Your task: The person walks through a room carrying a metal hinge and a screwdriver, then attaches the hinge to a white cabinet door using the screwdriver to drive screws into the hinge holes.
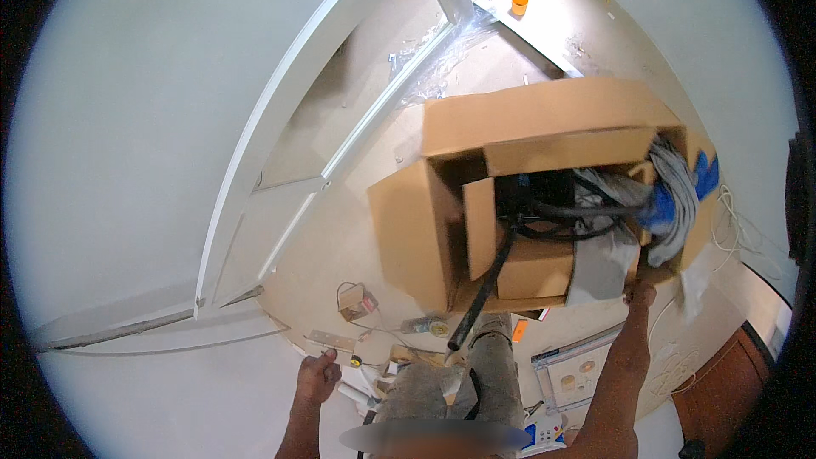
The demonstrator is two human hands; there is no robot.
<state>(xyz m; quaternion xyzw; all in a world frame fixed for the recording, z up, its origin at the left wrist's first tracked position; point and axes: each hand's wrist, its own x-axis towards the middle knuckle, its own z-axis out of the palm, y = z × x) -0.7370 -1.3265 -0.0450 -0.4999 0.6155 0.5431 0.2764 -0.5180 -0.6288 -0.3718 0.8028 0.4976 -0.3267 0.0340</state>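
Observation:
A large open cardboard box [544, 112] fills the right of the middle, its flaps spread outward. My right hand [642, 294] is closed on its near right edge. Inside lie black hoses or thick cables [586, 211], inner cardboard flaps and grey cloth [602, 276]. Grey-and-blue work gloves [676, 204] are heaped at the right end. One black hose end [459, 338] hangs over the near edge toward my legs. At the lower left, apart from the box, my left hand [319, 376] is closed; whatever may be in its fingers is too small to make out.
A white frame [276, 89] stands at the left by the wall. Clear plastic wrap [442, 55] and an orange cup [519, 5] lie on the floor beyond the box. Near my feet are a small carton [355, 303] and a tape roll [438, 327]. White cable [729, 221] trails at the right.

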